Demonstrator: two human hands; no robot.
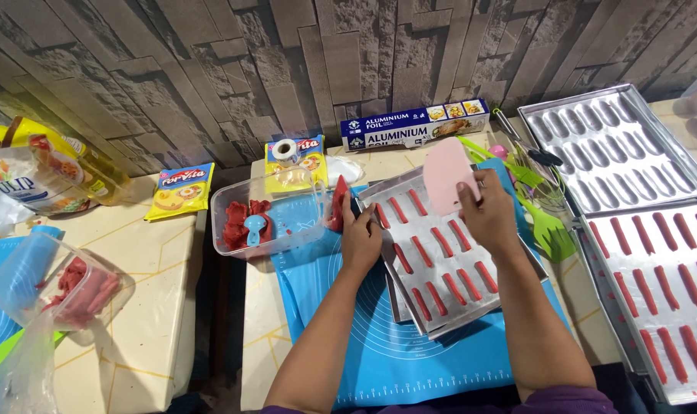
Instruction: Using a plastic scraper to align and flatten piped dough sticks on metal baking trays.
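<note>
The right hand [488, 215] pinches a pink scraper [448, 175] above the baking tray [410, 303] of red strips [433, 253] — fingers closed on its bottom edge. The left hand [360, 238] grips the tray's near rim, maybe to keep it steady — red dough [338, 201] sits just past those fingers.

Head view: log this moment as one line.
left hand: on baking tray edge | right hand: holds pink scraper | tray: red dough strips

A foil box [414, 126] lies by the stone wall, yellow packets [180, 191] left, green spatulas [544, 222] right.
</note>
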